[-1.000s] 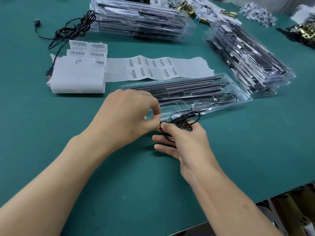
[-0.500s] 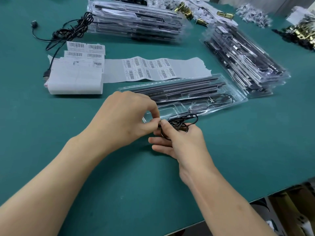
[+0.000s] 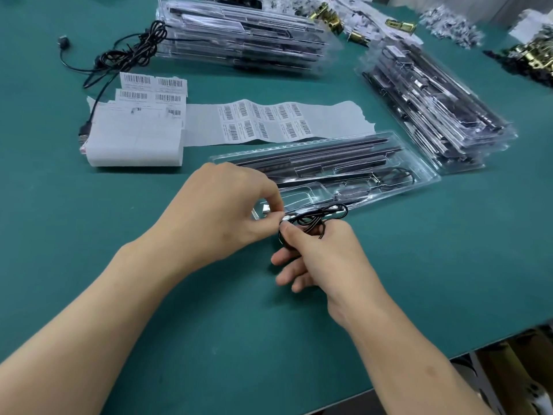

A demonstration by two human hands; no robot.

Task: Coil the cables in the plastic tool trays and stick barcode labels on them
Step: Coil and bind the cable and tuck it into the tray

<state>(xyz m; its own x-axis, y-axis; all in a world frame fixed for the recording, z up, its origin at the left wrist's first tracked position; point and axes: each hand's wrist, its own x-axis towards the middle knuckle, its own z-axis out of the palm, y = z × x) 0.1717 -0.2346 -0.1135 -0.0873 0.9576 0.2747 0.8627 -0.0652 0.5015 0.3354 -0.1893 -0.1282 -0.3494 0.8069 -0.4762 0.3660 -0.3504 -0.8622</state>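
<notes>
A thin black cable (image 3: 321, 216) is looped into a small coil at the near edge of a clear plastic tool tray (image 3: 425, 178) that holds long dark tools. My right hand (image 3: 326, 259) pinches the coil between thumb and forefinger, its other fingers spread below. My left hand (image 3: 227, 211) pinches the cable's silver plug end right beside the coil. A strip of barcode labels (image 3: 263, 121) lies on its white backing paper behind the tray.
A folded stack of label backing (image 3: 134, 139) lies at the left, with a loose black USB cable (image 3: 128, 55) behind it. Two stacks of filled trays (image 3: 245, 37) (image 3: 434, 109) stand at the back and right. Brass hardware (image 3: 535, 58) lies far right. The table edge (image 3: 449, 357) runs near right.
My hands have stayed at the tray's near edge and kept working the coil; the loops are drawn a little tighter. The camera has shifted slightly.
</notes>
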